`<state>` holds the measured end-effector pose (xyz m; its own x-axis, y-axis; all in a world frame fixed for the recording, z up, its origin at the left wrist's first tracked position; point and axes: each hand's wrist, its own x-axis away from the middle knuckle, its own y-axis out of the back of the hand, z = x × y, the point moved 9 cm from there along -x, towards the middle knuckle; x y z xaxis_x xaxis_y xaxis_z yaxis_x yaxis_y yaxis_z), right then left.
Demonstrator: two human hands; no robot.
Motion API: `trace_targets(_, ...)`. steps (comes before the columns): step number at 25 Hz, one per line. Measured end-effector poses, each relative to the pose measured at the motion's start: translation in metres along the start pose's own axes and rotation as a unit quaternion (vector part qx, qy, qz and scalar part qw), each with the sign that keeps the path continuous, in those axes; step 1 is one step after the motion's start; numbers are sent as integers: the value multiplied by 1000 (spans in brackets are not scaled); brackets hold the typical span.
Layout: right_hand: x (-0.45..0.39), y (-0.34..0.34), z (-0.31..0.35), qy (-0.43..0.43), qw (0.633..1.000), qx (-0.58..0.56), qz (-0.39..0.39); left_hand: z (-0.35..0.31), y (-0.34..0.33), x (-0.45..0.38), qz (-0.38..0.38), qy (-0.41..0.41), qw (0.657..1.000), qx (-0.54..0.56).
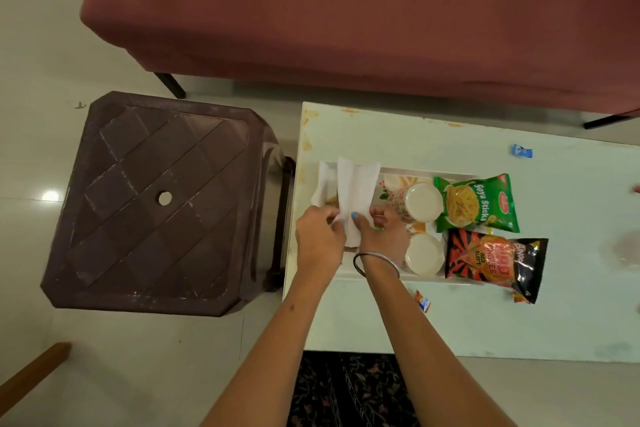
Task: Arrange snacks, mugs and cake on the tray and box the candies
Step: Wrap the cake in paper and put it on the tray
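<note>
A white tray (pixel 391 171) lies on the white table (pixel 485 322). On it stand two floral mugs, one farther (pixel 420 202) and one nearer (pixel 424 254), beside a green Soya Sticks packet (pixel 476 203) and a black-and-red chips packet (pixel 495 262). Over the tray's left end, my left hand (pixel 318 241) and my right hand (pixel 382 234) both pinch the lower edge of a white paper napkin (pixel 356 187), which stands up between them. A bit of yellow cake (pixel 331 199) peeks out under the napkin. A blue candy (pixel 522 151) and an orange candy (pixel 422 300) lie loose on the table.
A brown plastic stool (pixel 162 201) stands just left of the table. A maroon sofa (pixel 346 10) runs along the far side. A dark patterned rug (pixel 353 388) lies under my arms, and a wooden edge (pixel 31 374) shows at bottom left.
</note>
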<state>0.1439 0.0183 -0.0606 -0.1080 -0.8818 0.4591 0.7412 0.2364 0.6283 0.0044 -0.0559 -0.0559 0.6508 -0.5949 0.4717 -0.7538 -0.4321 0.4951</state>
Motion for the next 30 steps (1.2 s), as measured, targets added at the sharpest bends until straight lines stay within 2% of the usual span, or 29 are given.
trace_targets(4,-6,4,-16,-15,1000,14,5,1,-22,7,1,0,1000,-18)
trace_targets(9,-15,-15,-25,19,991,108,76,16,-42,5,18,32,999,-35)
trace_targets(15,-19,-20,-42,11,990,125,63,29,-56,9,14,58,998,-12)
trace_targets(22,-15,-32,-60,76,982,151,81,58,-71,20,46,88,995,-15)
trace_targets(27,-12,-45,-69,92,960,194,179,67,-77,26,65,107,991,-36)
trace_targets(30,-12,-37,-63,100,961,154,208,67,-75,30,49,120,991,-30)
